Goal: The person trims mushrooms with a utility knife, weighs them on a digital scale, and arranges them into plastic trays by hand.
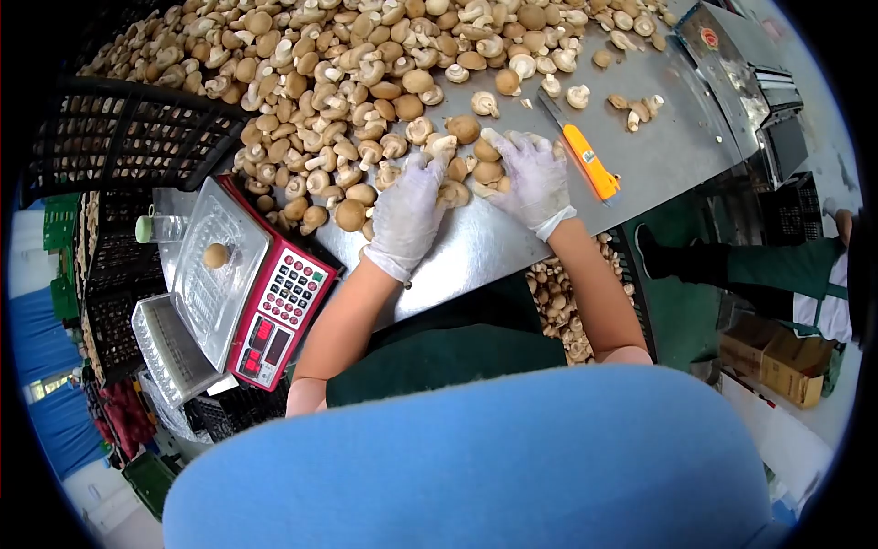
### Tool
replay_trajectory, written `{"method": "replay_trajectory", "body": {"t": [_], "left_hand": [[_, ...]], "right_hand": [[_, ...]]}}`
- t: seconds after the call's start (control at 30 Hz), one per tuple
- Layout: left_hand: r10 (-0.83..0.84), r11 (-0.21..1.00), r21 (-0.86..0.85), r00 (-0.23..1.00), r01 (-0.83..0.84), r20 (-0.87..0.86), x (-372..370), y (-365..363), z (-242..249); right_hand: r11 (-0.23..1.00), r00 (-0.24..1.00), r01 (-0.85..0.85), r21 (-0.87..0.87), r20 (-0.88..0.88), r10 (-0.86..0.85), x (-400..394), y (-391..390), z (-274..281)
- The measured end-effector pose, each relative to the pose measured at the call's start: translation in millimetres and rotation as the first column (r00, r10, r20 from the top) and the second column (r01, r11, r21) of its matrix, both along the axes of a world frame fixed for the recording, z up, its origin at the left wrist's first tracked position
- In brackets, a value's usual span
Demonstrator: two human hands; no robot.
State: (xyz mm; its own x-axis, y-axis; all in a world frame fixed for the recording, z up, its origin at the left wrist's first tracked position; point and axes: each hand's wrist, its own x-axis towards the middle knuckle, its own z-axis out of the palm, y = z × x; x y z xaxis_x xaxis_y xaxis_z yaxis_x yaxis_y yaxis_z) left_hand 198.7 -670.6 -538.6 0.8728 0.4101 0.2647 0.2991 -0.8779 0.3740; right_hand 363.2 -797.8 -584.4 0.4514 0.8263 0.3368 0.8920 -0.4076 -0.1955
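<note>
A large heap of brown-capped mushrooms (pixel 366 55) covers the far part of a metal table. My left hand (pixel 407 215), in a thin translucent glove, curls its fingers around mushrooms at the heap's near edge. Facing it, my gloved right hand (pixel 530 178) bends its fingers against a few brown caps (pixel 487 172). A small cluster of mushrooms lies between the two hands; my fingertips are partly hidden by it. Just right of my right hand rests an orange utility knife (pixel 590 163) with its blade out.
On the left stands a red digital scale (pixel 283 293) bearing a clear plastic tray and a single mushroom (pixel 216 255). Another clear container (pixel 174 348) is beside it. Black crates (pixel 137 128) rise behind. Below the table edge is a crate of mushrooms (pixel 558 311); another person (pixel 777 265) stands at right.
</note>
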Motion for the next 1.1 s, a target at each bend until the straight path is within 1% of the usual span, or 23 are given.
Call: {"method": "replay_trajectory", "body": {"t": [0.07,0.13,0.17,0.23,0.27,0.33,0.37,0.47,0.5,0.53,0.67,0.7,0.73,0.77,0.8,0.87,0.9,0.93,0.97,1.0,1.03,1.07,1.1], "left_hand": [[-0.03,1.0,0.011,0.999,0.029,0.031,-4.2,7.8,-20.0],[-0.044,0.992,-0.117,0.998,0.049,0.047,-8.1,9.9,-27.1],[-0.042,0.992,-0.12,0.998,0.048,0.048,-10.0,8.5,-25.4],[-0.036,0.978,-0.204,0.996,0.051,0.077,-15.1,4.5,-20.6],[-0.03,0.978,-0.205,0.996,0.046,0.078,-18.9,1.8,-19.5],[-0.015,0.941,-0.336,0.998,0.034,0.058,-25.8,-3.8,-18.4],[-0.053,0.952,-0.294,0.991,0.086,0.119,-26.8,-4.6,-22.7],[-0.117,0.907,-0.394,0.987,0.15,0.106,-28.0,-12.0,-31.3],[-0.115,0.896,-0.427,0.993,0.118,0.034,-25.4,-13.5,-36.1],[-0.115,0.895,-0.429,0.993,0.12,0.038,-25.1,-16.1,-39.1],[-0.067,0.845,-0.508,0.976,0.166,0.208,-20.2,-18.2,-41.4],[-0.009,0.575,-0.807,0.987,0.137,0.162,-17.5,-18.5,-39.2],[0.027,0.208,-0.974,0.995,0.089,0.097,-14.6,-19.4,-38.2],[0.014,0.04,-0.99,0.991,0.136,0.137,-9.5,-19.1,-42.7],[0.025,0.036,-0.989,0.989,0.144,0.145,-3.6,-22.5,-46.8],[0.107,-0.119,-0.976,0.98,0.182,0.17,11.9,-32.8,-52.0],[0.08,-0.119,-0.978,0.983,0.174,0.165,20.0,-36.0,-50.8],[0.095,-0.121,-0.975,0.98,0.184,0.173,30.6,-41.7,-57.3],[0.181,-0.207,-0.932,0.948,0.297,0.261,42.0,-49.4,-71.9],[0.274,-0.28,-0.868,0.901,0.41,0.337,49.1,-55.7,-64.2],[0.288,-0.314,-0.9,0.934,0.302,0.213,57.6,-60.1,-55.8],[0.301,-0.315,-0.896,0.928,0.314,0.22,59.6,-62.4,-53.3],[0.31,-0.348,-0.875,0.922,0.337,0.231,60.8,-64.7,-50.9]], "right_hand": [[0.999,0.999,0.036,-0.014,0.027,-0.036,-0.9,6.2,10.8],[0.983,0.988,0.022,-0.185,-0.148,-0.05,2.9,15.1,20.8],[0.982,0.988,0.021,-0.187,-0.148,-0.05,6.6,16.6,18.3],[0.987,0.988,-0.092,-0.13,-0.132,0.075,16.0,15.5,9.3],[0.987,0.988,-0.098,-0.131,-0.131,0.081,16.8,13.2,6.4],[0.991,0.981,-0.108,0.079,-0.151,0.119,16.1,6.7,0.9],[0.979,0.976,-0.111,0.171,-0.166,0.14,14.3,2.9,-1.9],[0.961,0.986,-0.13,0.246,-0.075,0.152,7.7,-4.0,-7.3],[0.961,0.986,-0.132,0.242,-0.07,0.153,6.1,-5.5,-7.1],[0.958,0.988,-0.134,0.254,-0.039,0.148,4.2,-6.6,-6.4],[0.934,0.988,-0.143,0.329,-0.015,0.157,6.3,-8.4,-13.6],[0.934,0.988,-0.145,0.325,-0.009,0.157,8.7,-7.1,-17.1],[0.881,0.972,-0.132,0.455,-0.114,0.204,11.8,-4.5,-21.0],[0.814,0.94,-0.103,0.572,-0.21,0.267,13.6,-3.0,-23.9],[0.816,0.939,-0.116,0.567,-0.204,0.276,13.8,-2.4,-24.6],[0.702,0.767,0.143,0.698,-0.526,0.367,15.2,-0.9,-25.2],[0.681,0.667,0.219,0.699,-0.617,0.418,18.1,-1.5,-26.0],[0.688,0.667,0.203,0.697,-0.613,0.425,19.7,0.2,-28.1],[0.656,0.601,0.322,0.683,-0.683,0.416,20.3,1.7,-29.2],[0.642,0.622,0.36,0.677,-0.687,0.376,17.8,2.6,-22.5],[0.627,0.64,0.397,0.67,-0.692,0.335,15.4,3.5,-15.8],[0.497,0.476,0.562,0.661,-0.75,0.459,5.6,7.4,-3.4],[0.493,0.524,0.534,0.687,-0.726,0.444,9.3,4.6,-12.8]]}}
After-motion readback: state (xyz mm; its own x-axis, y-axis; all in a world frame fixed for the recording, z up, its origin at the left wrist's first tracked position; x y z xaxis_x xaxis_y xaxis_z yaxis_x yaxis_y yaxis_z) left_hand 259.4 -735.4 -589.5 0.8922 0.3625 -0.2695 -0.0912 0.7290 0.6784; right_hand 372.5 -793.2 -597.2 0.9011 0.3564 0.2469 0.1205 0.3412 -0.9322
